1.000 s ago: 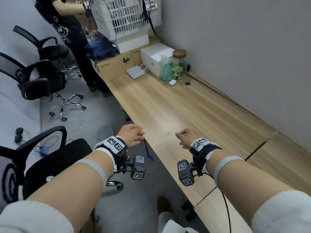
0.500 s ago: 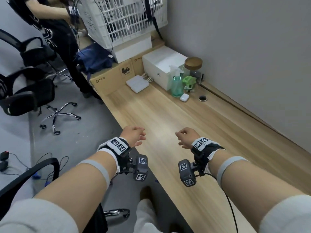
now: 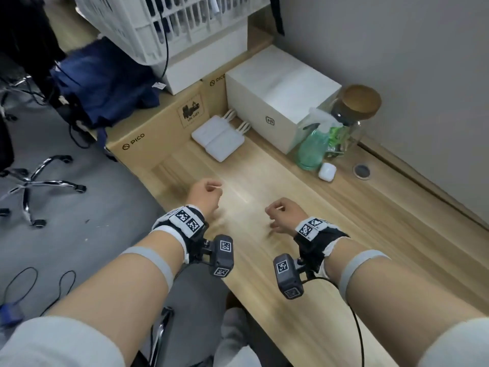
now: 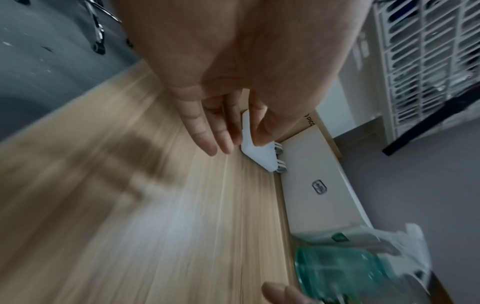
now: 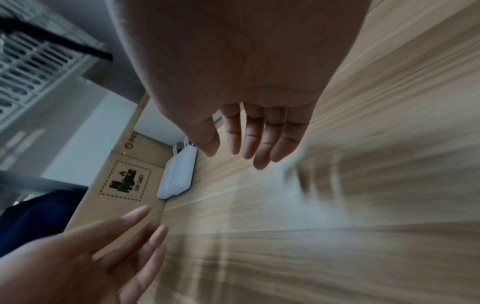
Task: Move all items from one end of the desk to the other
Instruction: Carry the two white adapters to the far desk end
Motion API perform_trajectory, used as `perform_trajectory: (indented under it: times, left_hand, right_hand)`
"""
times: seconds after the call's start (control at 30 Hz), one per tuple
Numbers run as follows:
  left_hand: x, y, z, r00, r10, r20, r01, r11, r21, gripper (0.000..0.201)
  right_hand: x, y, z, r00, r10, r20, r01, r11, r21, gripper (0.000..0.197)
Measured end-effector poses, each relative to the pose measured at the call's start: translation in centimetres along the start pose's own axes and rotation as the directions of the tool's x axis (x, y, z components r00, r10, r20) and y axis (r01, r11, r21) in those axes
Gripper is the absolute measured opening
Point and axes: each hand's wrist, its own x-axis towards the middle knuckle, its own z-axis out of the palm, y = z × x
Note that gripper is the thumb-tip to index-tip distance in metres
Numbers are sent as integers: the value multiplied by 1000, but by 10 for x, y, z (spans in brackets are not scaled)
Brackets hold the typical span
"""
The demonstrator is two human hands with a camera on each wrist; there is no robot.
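Desk (image 3: 291,234): spray bottle (image 3: 311,149) beyond empty hands (image 3: 243,202)

Pale wood-grain desk (image 3: 304,260), translucent teal plastic spray bottle (image 3: 311,149), small white rounded earbud case (image 3: 327,171), clear glass jar with tan cork lid (image 3: 361,102), brown cardboard box with black print (image 3: 158,128), white slatted plastic basket (image 3: 158,25), black-and-white checker-patterned wrist tags (image 3: 188,219)

Both hands, right hand (image 5: 246,86) and left hand (image 5: 78,257), hover empty-fingered over the desk (image 5: 337,226) near a white adapter (image 5: 179,174).

A white slatted basket (image 3: 148,25) sits on a white box (image 3: 209,59) atop PICO cartons (image 3: 148,128). Dark blue fabric (image 3: 103,83) lies alongside. An office chair base (image 3: 34,181) stands on the grey floor (image 3: 105,207).
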Motion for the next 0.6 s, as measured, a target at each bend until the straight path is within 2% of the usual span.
perform_trajectory:
  times: [0.13,0.27,0.3,0.4,0.47,0.6]
  left_hand:
    - [56,6,-10,994,105,-21,-101,987,127,32]
    - [107,15,-11,988,150,31,-153,962,227,51]
    - [120,16,-11,989,145,37,-150,957,250,53]
    - [161,12,-11,973,232,1,-214,897,388,48]
    - [173,20,-12,961,277,6,-249,854,456,55]
    - [194,29,-19,962,272,2,-221,777,589,56]
  right_hand:
    - [43,-35,28,1000,-27,-11,28,999,30,34]
    - [82,-66,44,992,-113,-50,111,993,-33,53]
    - [91,-75,46,990,-125,-57,122,991,-52,58]
    - [119,-96,52,983,-156,-101,149,986,-77,75]
    - [136,-104,53,973,-180,-147,165,980,-111,87]
    - [164,-112,56,954,-238,-181,204,961,-186,96]
